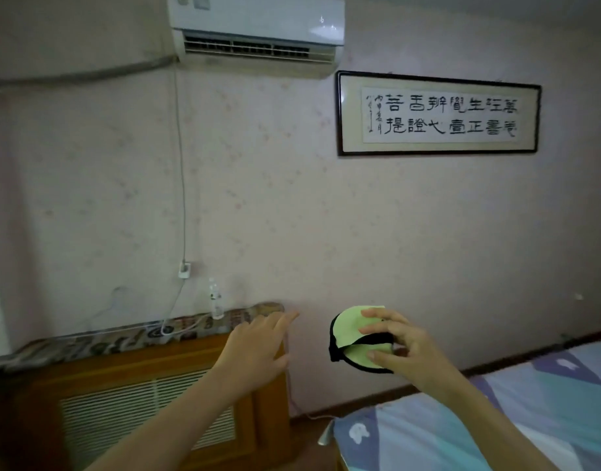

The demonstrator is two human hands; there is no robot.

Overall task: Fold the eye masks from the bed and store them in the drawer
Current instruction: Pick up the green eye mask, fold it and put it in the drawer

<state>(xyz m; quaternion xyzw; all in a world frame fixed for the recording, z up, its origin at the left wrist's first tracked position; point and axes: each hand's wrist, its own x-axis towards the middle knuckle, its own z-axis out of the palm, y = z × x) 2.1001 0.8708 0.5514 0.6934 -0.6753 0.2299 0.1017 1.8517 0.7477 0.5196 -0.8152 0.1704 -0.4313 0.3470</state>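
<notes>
A light green eye mask [351, 329] with black trim is folded in half and held up in the air in front of the wall. My right hand [399, 345] grips it, fingers on top and thumb underneath. My left hand [258, 345] is raised to the left of it, fingers spread, holding nothing, in front of the wooden cabinet's right end. The bed [496, 419] with a blue patterned sheet lies at the lower right. No drawer can be seen.
A wooden radiator cabinet [139, 402] with a slatted front stands along the wall at the left, topped by a patterned cloth [88, 345], a plastic bottle [216, 302] and a white cable. An air conditioner [258, 32] and a framed calligraphy [438, 113] hang on the wall.
</notes>
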